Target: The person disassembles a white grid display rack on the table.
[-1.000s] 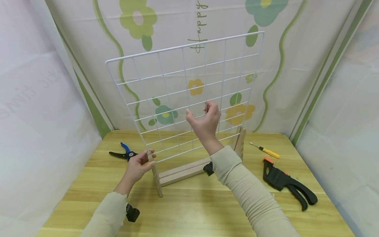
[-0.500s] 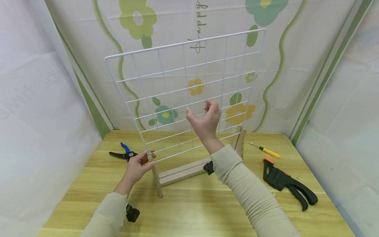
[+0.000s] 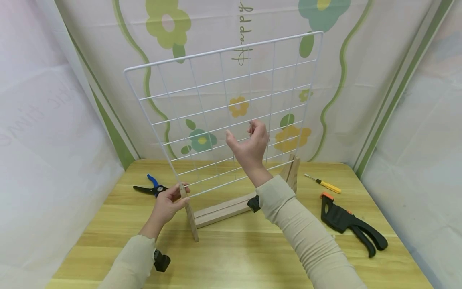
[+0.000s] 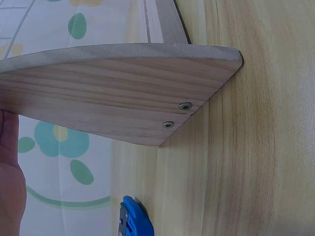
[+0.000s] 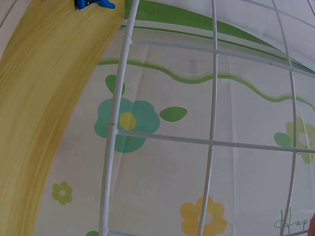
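Note:
A white wire grid panel (image 3: 223,50) stands tilted in a wooden stand, its lower edge between the two end pieces. My left hand (image 3: 167,202) pinches the upper end of the left wooden end piece (image 3: 191,222), beside the panel's lower left corner. Two metal screw heads show on that piece's outer face (image 4: 123,93) in the left wrist view. My right hand (image 3: 250,152) has its fingers curled at a wire near the panel's middle, thumb apart. A grooved wooden crossbar (image 3: 223,212) joins the left piece to the right end piece (image 3: 294,176), partly behind my right forearm.
Pruning shears with a blue handle (image 3: 152,179) lie left of the stand. To the right are a yellow-handled screwdriver (image 3: 330,186) and a black and orange bar clamp (image 3: 337,218). A flower-printed curtain (image 3: 216,24) hangs close behind the panel.
The panel's top edge has risen in the head view and its left corner has shifted slightly left. Both hands have stayed nearly where they were.

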`<control>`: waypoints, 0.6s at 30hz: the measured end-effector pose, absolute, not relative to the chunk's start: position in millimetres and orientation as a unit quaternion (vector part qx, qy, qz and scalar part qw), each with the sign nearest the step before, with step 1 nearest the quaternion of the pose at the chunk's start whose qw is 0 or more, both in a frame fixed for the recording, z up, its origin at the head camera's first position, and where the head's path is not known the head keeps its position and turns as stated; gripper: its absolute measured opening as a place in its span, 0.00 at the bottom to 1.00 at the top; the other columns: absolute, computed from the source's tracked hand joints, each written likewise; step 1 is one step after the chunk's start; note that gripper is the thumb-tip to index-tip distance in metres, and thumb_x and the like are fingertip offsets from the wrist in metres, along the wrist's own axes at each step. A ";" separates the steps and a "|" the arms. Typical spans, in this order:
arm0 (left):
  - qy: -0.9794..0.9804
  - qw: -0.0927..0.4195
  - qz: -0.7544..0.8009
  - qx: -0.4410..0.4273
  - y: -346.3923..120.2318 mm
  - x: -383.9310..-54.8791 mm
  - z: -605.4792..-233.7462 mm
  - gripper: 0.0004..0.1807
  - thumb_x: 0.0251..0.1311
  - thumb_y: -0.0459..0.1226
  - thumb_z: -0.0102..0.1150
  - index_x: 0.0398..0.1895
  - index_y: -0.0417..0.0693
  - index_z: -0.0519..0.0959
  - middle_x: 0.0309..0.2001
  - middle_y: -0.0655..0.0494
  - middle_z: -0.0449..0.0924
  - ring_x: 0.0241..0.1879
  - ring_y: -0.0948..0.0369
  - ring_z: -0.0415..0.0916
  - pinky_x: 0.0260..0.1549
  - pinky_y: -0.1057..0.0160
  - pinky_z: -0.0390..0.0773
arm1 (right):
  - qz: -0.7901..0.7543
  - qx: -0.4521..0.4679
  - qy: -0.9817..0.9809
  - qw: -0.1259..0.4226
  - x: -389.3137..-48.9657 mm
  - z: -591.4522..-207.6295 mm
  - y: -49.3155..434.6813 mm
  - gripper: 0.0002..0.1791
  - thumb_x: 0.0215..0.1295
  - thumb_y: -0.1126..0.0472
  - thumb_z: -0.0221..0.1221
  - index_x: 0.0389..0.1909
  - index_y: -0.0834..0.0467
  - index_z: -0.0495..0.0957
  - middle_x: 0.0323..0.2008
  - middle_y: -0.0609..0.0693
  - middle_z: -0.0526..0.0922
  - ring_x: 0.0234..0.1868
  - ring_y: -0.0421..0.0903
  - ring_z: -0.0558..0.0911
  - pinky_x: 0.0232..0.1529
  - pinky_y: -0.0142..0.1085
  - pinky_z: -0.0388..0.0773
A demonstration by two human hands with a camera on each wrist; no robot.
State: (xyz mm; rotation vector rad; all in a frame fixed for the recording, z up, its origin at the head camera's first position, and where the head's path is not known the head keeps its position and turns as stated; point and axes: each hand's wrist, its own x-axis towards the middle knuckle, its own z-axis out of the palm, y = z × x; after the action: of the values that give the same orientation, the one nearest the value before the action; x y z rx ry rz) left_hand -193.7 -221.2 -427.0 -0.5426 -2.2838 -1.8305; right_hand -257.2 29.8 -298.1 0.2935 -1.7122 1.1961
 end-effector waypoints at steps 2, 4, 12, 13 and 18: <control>-0.765 0.082 -0.613 -0.181 -221.2 -193.8 -427.2 0.23 0.53 0.25 0.61 0.54 0.28 0.71 0.37 0.70 0.81 0.41 0.69 0.78 0.36 0.75 0.77 | 0.494 0.121 -0.706 0.493 -257.1 -297.7 29.5 0.28 0.44 0.53 0.66 0.38 0.65 0.62 0.28 0.54 0.63 0.32 0.49 0.64 0.37 0.37 0.59; -0.764 0.081 -0.614 -0.180 -221.1 -193.2 -427.0 0.23 0.53 0.25 0.61 0.54 0.28 0.71 0.37 0.71 0.80 0.41 0.69 0.78 0.37 0.75 0.76 | 0.495 0.121 -0.706 0.492 -256.9 -297.5 29.3 0.29 0.44 0.53 0.66 0.38 0.65 0.62 0.28 0.54 0.63 0.32 0.50 0.64 0.37 0.37 0.59; -0.761 0.097 -0.612 -0.191 -220.0 -193.0 -428.1 0.23 0.51 0.22 0.61 0.52 0.24 0.71 0.39 0.40 0.81 0.41 0.69 0.79 0.38 0.75 0.76 | 0.491 0.125 -0.700 0.503 -256.9 -295.2 30.3 0.28 0.43 0.53 0.66 0.37 0.65 0.61 0.28 0.55 0.63 0.32 0.51 0.65 0.36 0.36 0.59; -0.763 0.097 -0.610 -0.189 -220.0 -192.9 -428.1 0.23 0.52 0.23 0.61 0.52 0.24 0.71 0.40 0.37 0.80 0.41 0.69 0.79 0.38 0.75 0.76 | 0.490 0.127 -0.699 0.505 -257.1 -294.7 30.3 0.28 0.43 0.54 0.66 0.37 0.65 0.61 0.28 0.55 0.63 0.32 0.51 0.65 0.36 0.36 0.59; -0.772 0.094 -0.603 -0.178 -220.3 -193.7 -427.7 0.23 0.52 0.25 0.62 0.53 0.24 0.71 0.40 0.38 0.81 0.41 0.70 0.78 0.39 0.75 0.76 | 0.486 0.132 -0.693 0.515 -257.9 -292.4 30.4 0.28 0.43 0.54 0.66 0.36 0.66 0.61 0.28 0.55 0.63 0.31 0.52 0.65 0.36 0.36 0.59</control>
State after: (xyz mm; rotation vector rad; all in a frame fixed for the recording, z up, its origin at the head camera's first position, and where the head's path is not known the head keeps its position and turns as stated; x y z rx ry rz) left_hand -193.7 -220.3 -427.7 -0.5268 -2.2902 -1.7879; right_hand -257.9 30.4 -292.4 0.3180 -1.6651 1.1681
